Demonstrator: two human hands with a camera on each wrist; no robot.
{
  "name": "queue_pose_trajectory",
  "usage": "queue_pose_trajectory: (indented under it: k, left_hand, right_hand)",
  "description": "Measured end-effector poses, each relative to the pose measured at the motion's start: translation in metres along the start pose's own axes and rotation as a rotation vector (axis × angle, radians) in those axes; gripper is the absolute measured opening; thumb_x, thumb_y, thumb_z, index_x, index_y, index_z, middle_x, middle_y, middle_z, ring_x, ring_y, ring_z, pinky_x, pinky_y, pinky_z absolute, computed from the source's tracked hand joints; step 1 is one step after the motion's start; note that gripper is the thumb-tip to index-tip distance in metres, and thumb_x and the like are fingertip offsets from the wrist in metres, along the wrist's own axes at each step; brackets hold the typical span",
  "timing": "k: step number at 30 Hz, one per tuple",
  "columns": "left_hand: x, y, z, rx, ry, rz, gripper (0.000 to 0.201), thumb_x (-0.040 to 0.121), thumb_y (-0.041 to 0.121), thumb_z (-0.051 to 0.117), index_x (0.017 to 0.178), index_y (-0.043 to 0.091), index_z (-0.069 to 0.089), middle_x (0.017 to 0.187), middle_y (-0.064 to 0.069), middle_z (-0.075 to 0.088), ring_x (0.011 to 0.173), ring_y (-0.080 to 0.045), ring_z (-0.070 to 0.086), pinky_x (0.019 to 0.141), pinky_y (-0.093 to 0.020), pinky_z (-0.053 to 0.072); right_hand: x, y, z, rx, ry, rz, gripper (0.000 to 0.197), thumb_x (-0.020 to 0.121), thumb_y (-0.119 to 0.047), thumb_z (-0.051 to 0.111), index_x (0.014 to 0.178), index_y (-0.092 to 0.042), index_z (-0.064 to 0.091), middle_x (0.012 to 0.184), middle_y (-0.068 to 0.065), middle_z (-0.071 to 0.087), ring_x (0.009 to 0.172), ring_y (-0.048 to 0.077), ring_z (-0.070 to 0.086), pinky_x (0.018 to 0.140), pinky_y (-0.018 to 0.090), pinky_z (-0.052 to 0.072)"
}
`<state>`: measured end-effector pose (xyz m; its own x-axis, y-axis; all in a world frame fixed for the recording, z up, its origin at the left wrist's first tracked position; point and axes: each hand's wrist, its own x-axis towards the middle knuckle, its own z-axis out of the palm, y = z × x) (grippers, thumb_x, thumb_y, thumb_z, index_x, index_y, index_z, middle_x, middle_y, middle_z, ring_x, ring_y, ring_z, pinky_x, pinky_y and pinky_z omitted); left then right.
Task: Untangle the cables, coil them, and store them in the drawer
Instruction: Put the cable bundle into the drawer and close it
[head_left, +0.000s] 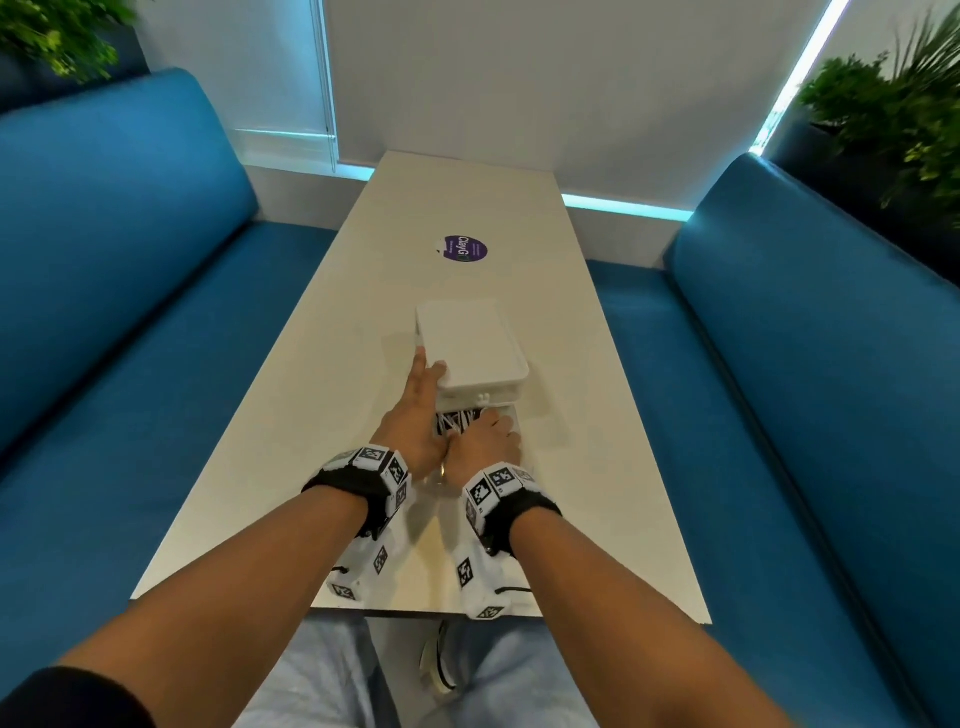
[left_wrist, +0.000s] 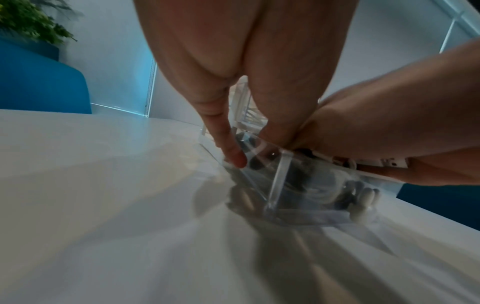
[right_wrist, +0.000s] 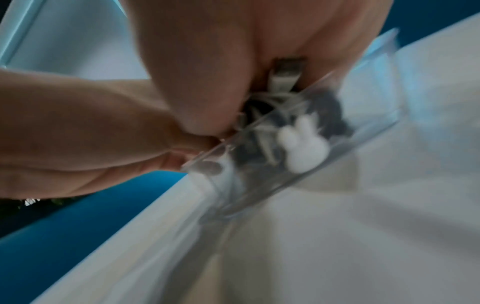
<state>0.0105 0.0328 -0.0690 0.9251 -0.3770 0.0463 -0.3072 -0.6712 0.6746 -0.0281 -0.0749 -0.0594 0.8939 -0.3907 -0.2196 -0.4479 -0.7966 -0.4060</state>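
Step in hand: we judge this to be the storing step; the cables (head_left: 457, 420) already lie in the pulled-out clear drawer (head_left: 511, 415) and we are settling them before closing.
Drawer unit: a white box (head_left: 470, 343) stands on the pale table (head_left: 249, 457); its clear drawer projects toward us, with a small white rabbit-shaped knob (right_wrist: 302, 147) on the front panel.
Cables: dark and white strands fill the drawer, seen through its clear walls in both wrist views; whether each is neatly coiled we cannot tell, as the hands cover them and the right wrist view is blurred.
Left hand (head_left: 423, 410): we lay it along the left side of the box, fingers extended and touching its near corner, gripping nothing; in the left wrist view the thumb (left_wrist: 228, 142) rests against the drawer's clear side wall.
Right hand (head_left: 485, 441): it lies over the open drawer, fingers bent down onto the cables; whether it pinches a strand or only presses we cannot tell.
Technique: we should keep the left hand bracing the box so it does not slide on the smooth table.
Technique: we should press every loop below the rim before pushing the drawer home.
Risk: a strand left over the rim would probably jam the drawer against the box.
Finish: push at the front panel, squarely.
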Motion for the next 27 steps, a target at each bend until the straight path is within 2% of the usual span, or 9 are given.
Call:
queue_pose_trajectory:
  k: [4, 8, 12, 14, 17, 19, 21, 24, 27]
  left_hand:
    - [0.001, -0.001, -0.004, 0.071, -0.034, -0.012, 0.098, 0.083, 0.014, 0.069, 0.154, 0.030, 0.003, 0.162, 0.011, -0.022, 0.127, -0.033, 0.052, 0.096, -0.044, 0.049]
    - [0.000, 0.004, -0.006, 0.101, -0.071, -0.050, 0.101, 0.081, 0.006, 0.067, 0.154, 0.030, 0.001, 0.162, 0.010, -0.022, 0.117, -0.032, 0.059, 0.089, -0.043, 0.053]
    - [-0.004, 0.004, -0.007, 0.105, -0.076, -0.036, 0.101, 0.082, 0.006, 0.065, 0.154, 0.031, 0.000, 0.161, 0.013, -0.023, 0.112, -0.032, 0.062, 0.086, -0.041, 0.054]
    - [-0.007, 0.000, -0.006, 0.100, -0.087, -0.017, 0.102, 0.082, 0.006, 0.066, 0.154, 0.033, -0.001, 0.160, 0.017, -0.024, 0.114, -0.030, 0.061, 0.088, -0.042, 0.055]
    - [-0.012, -0.001, -0.005, 0.078, -0.077, -0.019, 0.103, 0.081, 0.008, 0.069, 0.154, 0.032, 0.001, 0.161, 0.018, -0.022, 0.116, -0.027, 0.059, 0.090, -0.041, 0.054]
    - [-0.013, 0.000, -0.005, 0.072, -0.073, -0.031, 0.103, 0.081, 0.009, 0.069, 0.154, 0.032, 0.001, 0.161, 0.017, -0.022, 0.113, -0.027, 0.061, 0.088, -0.040, 0.055]
    - [-0.014, 0.000, -0.006, 0.068, -0.074, -0.026, 0.103, 0.081, 0.007, 0.070, 0.154, 0.033, 0.002, 0.161, 0.018, -0.021, 0.109, -0.026, 0.062, 0.084, -0.040, 0.056]
    - [-0.014, 0.001, -0.013, 0.065, -0.090, -0.005, 0.096, 0.082, 0.009, 0.067, 0.154, 0.031, 0.008, 0.163, 0.014, -0.017, 0.104, -0.028, 0.065, 0.078, -0.035, 0.055]
    - [-0.013, 0.009, -0.024, 0.025, -0.107, -0.021, 0.080, 0.090, 0.022, 0.061, 0.154, 0.025, 0.013, 0.165, 0.007, -0.010, 0.124, -0.032, 0.055, 0.094, -0.031, 0.046]
  right_hand:
    - [-0.001, 0.005, -0.013, 0.095, -0.166, -0.017, 0.079, 0.095, -0.055, 0.033, 0.153, -0.003, 0.018, 0.155, 0.017, 0.024, 0.141, 0.036, 0.024, 0.115, 0.048, 0.024]
    - [-0.011, 0.007, -0.034, 0.116, -0.207, -0.053, 0.047, 0.103, -0.024, 0.036, 0.144, -0.001, 0.038, 0.146, 0.022, 0.038, 0.133, 0.036, 0.038, 0.109, 0.042, 0.033]
    - [-0.015, 0.018, -0.046, -0.148, -0.182, -0.246, 0.034, 0.099, -0.020, 0.042, 0.128, -0.011, 0.059, 0.133, 0.013, 0.057, 0.123, 0.034, 0.049, 0.099, 0.042, 0.040]
    - [-0.016, 0.024, -0.046, -0.359, -0.073, -0.336, 0.038, 0.097, -0.028, 0.042, 0.128, -0.019, 0.060, 0.139, 0.006, 0.052, 0.132, 0.034, 0.035, 0.104, 0.043, 0.032]
    - [-0.013, 0.031, -0.041, -0.536, -0.096, -0.316, 0.037, 0.094, -0.028, 0.044, 0.126, -0.018, 0.060, 0.146, 0.010, 0.034, 0.129, 0.035, 0.029, 0.103, 0.042, 0.035]
    - [-0.012, 0.030, -0.042, -0.514, -0.122, -0.271, 0.035, 0.095, -0.022, 0.045, 0.126, -0.014, 0.059, 0.146, 0.012, 0.031, 0.122, 0.035, 0.041, 0.095, 0.041, 0.041]
    - [-0.012, 0.028, -0.041, -0.472, -0.087, -0.271, 0.030, 0.097, -0.017, 0.043, 0.122, -0.011, 0.060, 0.137, 0.014, 0.045, 0.112, 0.034, 0.055, 0.083, 0.039, 0.045]
    - [-0.010, 0.027, -0.042, -0.335, -0.008, -0.272, 0.022, 0.097, -0.013, 0.047, 0.111, -0.007, 0.063, 0.118, 0.016, 0.061, 0.105, 0.035, 0.061, 0.079, 0.037, 0.048]
    - [-0.008, 0.034, -0.046, -0.135, 0.028, -0.196, 0.023, 0.097, -0.024, 0.056, 0.111, -0.007, 0.061, 0.112, 0.017, 0.061, 0.103, 0.037, 0.061, 0.072, 0.034, 0.046]
